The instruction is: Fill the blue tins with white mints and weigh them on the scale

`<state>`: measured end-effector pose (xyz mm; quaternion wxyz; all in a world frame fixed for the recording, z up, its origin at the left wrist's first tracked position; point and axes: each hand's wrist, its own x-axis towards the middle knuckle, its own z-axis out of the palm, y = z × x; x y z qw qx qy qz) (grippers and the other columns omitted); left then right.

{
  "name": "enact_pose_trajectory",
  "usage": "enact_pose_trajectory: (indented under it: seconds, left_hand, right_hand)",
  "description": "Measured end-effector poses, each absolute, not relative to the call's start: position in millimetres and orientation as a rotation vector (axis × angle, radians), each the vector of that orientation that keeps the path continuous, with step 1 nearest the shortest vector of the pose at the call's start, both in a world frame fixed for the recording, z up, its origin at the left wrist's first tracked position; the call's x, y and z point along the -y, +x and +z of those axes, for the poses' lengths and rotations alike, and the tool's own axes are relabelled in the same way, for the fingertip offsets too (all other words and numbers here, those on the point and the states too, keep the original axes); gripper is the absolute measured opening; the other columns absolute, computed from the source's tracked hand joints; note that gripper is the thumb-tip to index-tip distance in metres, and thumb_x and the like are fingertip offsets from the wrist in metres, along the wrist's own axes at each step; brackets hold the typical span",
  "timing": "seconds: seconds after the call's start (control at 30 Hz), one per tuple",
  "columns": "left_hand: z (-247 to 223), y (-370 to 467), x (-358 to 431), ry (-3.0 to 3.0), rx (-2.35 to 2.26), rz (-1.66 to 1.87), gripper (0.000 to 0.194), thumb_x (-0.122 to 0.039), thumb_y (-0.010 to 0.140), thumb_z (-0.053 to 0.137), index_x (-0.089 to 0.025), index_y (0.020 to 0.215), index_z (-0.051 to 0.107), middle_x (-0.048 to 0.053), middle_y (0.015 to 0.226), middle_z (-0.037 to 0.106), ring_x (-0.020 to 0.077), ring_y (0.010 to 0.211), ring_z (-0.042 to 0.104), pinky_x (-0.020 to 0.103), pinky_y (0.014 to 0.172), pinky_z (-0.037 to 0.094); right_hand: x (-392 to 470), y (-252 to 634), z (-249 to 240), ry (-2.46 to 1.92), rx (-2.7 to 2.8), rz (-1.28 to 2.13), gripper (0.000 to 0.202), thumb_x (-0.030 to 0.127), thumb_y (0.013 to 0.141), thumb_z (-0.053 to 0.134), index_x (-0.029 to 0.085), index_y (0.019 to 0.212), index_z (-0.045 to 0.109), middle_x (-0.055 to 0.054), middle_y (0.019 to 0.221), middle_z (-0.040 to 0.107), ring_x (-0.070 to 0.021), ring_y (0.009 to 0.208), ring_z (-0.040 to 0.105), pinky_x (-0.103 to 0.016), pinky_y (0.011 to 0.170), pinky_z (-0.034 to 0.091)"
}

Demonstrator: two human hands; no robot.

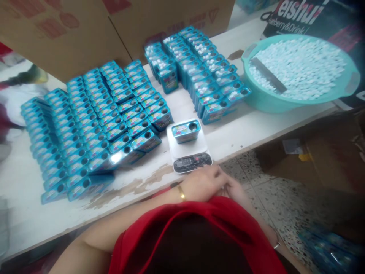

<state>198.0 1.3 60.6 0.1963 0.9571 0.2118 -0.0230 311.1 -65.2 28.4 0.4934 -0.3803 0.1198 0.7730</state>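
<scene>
Both hands meet just in front of the scale, at the front edge of the table. My left hand point(203, 182), with a gold bracelet at its wrist, is curled against my right hand point(234, 187). Their fingers are closed and partly covered by each other, so I cannot see whether anything is in them. Close to the knuckles is a white digital kitchen scale point(182, 151) with a black panel; its reading is too blurred to make out. On its platform stands one blue tin point(186, 131) with a round dark hole in the top, touched by neither hand.
Rows of similar blue tins point(99, 110) cover the table's left. Another block of tins point(196, 64), many with white pellets on top, stands behind the scale. A turquoise basin point(273, 104) of white pellets, with a flat strip point(268, 74), stands right. Cardboard boxes point(125, 26) back the table.
</scene>
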Motion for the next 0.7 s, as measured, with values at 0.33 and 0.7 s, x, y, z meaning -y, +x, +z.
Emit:
enact_pose_trajectory:
  seconds: [0.33,0.7]
  left_hand:
    - [60.6,183.9,-9.4,2.631,-0.541,0.426,0.009,-0.018,0.088,0.049,-0.014,0.092,0.056,0.007,0.091,0.06,0.0157,0.081,0.057,0.027,0.067,0.05]
    - [26.6,143.5,-89.0,1.99,-1.223,1.075,0.076,-0.037,0.072,0.073,-0.019,0.134,0.034,0.014,0.126,0.053,0.0246,0.115,0.054,0.039,0.097,0.045]
  right_hand:
    - [56.7,312.3,21.9,-0.823,-0.45,1.811,0.02,0.022,0.086,0.054,0.011,0.097,0.067,-0.007,0.082,0.073,-0.0154,0.074,0.07,-0.024,0.07,0.058]
    - [1.8,298.0,43.6,-0.792,-0.339,1.594,0.021,0.015,0.089,0.047,0.008,0.093,0.066,-0.012,0.096,0.072,-0.0183,0.097,0.068,-0.028,0.092,0.052]
